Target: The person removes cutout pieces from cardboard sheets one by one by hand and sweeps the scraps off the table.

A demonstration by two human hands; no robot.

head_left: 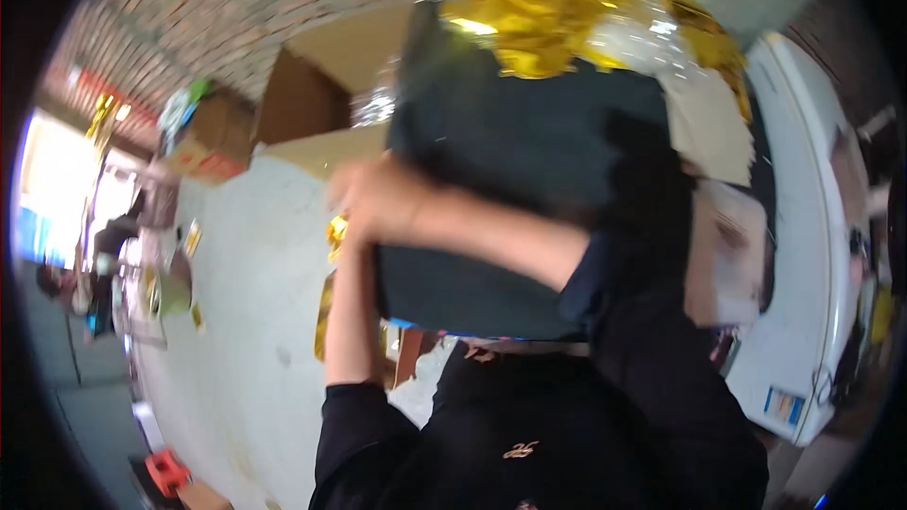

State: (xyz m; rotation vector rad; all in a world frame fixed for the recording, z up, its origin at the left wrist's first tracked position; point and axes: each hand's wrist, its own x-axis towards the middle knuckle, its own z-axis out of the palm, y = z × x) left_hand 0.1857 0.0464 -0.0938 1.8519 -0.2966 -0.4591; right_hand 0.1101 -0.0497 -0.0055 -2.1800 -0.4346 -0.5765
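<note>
My right hand (389, 198) reaches across to the left edge of a dark tabletop (529, 142) and is smeared by motion. My left hand (357, 219) meets it there, mostly covered by the right one, so its fingers do not show clearly. Just below the hands, a crumpled bit of gold foil (335, 236) sticks out past the table's edge. Whether either hand grips that foil cannot be made out. A larger heap of shiny gold foil (529, 14) lies at the far side of the table, with clear plastic wrap (642, 36) beside it.
An open cardboard box (307, 94) stands beyond the table's left corner, near a brick wall. A second box (215, 137) sits farther left. To the right are a pale cardboard piece (713, 127) and a white appliance-like cabinet (812, 179). Pale floor (250, 302) stretches along the left.
</note>
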